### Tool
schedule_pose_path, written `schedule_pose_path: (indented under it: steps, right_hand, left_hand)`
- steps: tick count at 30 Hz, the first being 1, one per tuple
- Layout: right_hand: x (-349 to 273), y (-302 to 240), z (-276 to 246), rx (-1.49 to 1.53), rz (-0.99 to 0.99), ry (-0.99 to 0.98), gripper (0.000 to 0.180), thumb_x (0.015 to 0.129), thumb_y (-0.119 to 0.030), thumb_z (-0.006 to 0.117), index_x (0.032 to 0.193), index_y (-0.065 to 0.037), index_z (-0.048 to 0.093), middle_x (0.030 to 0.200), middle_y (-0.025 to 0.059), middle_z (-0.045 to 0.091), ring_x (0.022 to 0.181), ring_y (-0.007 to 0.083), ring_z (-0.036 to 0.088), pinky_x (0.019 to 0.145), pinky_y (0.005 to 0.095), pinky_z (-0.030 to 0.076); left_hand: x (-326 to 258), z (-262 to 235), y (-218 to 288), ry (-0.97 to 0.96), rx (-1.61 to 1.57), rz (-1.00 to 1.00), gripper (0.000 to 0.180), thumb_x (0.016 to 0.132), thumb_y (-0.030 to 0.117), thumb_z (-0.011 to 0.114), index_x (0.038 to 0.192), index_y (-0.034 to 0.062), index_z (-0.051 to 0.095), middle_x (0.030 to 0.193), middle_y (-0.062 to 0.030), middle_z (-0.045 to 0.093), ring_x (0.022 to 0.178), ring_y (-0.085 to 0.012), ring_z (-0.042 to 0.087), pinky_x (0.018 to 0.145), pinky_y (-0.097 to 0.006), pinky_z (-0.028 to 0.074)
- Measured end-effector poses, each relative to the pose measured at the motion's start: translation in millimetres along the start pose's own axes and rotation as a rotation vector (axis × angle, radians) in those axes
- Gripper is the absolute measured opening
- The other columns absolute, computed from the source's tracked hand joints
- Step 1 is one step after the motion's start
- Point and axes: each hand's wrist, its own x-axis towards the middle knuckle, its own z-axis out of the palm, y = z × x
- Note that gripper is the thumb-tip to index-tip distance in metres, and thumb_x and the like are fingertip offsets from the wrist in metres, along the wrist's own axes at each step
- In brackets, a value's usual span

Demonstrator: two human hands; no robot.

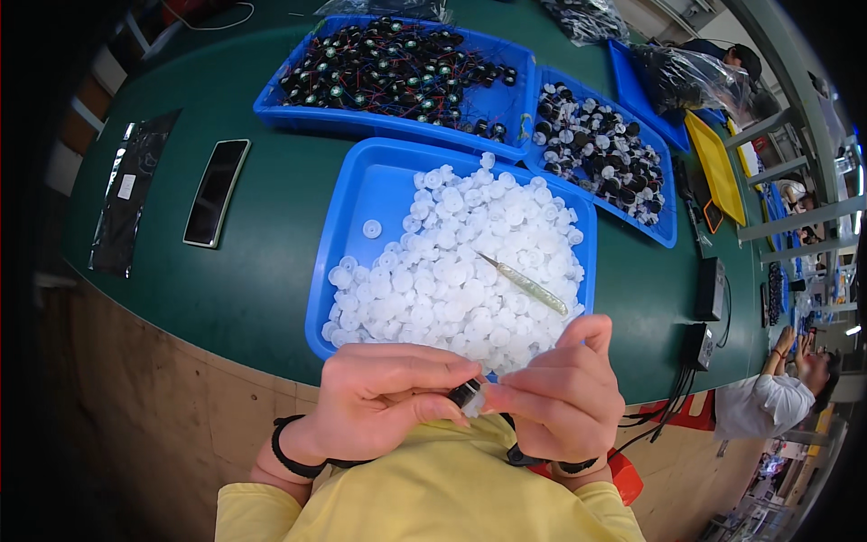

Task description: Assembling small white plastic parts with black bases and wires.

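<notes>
My left hand [384,393] is closed on a small black cylindrical part [464,392], pinched between thumb and fingers near my chest. A translucent white plastic cap [474,406] sits against that part's right end. The fingertips of my right hand [564,393] close on the cap, partly hiding it. Just beyond both hands, a blue tray [339,230] holds a heap of similar white caps [470,262]. On the heap lies a pointed tool with a pale green handle [535,287]; neither hand touches it.
Behind stands a blue bin [271,107] of black wired parts. Beside it, another blue bin [666,226] holds black parts with white caps. A phone [217,192] and black plastic bag [134,194] lie left. Black boxes [710,289] with cables stand right; a person [768,402] sits beyond.
</notes>
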Motion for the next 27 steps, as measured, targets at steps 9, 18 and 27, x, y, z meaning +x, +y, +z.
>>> schedule_pose_path:
  steps: [9,18,27]
  right_hand:
    - [-4,-2,5,0.004,0.006,0.005,0.027,0.058,-0.007,0.075,0.084,-0.004,0.067,0.08,0.0019,0.058,0.058,0.0119,0.049,0.055,0.028,0.034]
    - [-3,6,12,0.701,0.256,-0.252,0.039,0.067,-0.011,0.074,0.103,0.0,0.063,0.097,0.0104,0.056,0.062,0.0135,0.058,0.054,0.024,0.048]
    - [5,1,8,0.703,0.477,-0.309,0.03,0.067,-0.014,0.074,0.091,0.001,0.066,0.092,0.0113,0.061,0.07,0.0151,0.06,0.054,0.0236,0.046]
  left_hand:
    - [1,7,1,0.086,-0.633,-0.182,0.032,0.081,-0.012,0.051,0.112,-0.0157,0.047,0.107,-0.023,0.055,0.096,-0.023,0.057,0.076,-0.034,0.054]
    - [5,2,16,-0.011,-0.699,-0.35,0.062,0.079,-0.014,0.052,0.134,-0.0038,0.026,0.108,-0.0179,0.056,0.099,-0.0185,0.055,0.083,-0.031,0.049]
    - [1,1,6,-0.009,-0.645,-0.346,0.06,0.08,-0.012,0.054,0.133,-0.003,0.028,0.106,-0.0169,0.057,0.095,-0.0176,0.058,0.082,-0.028,0.048]
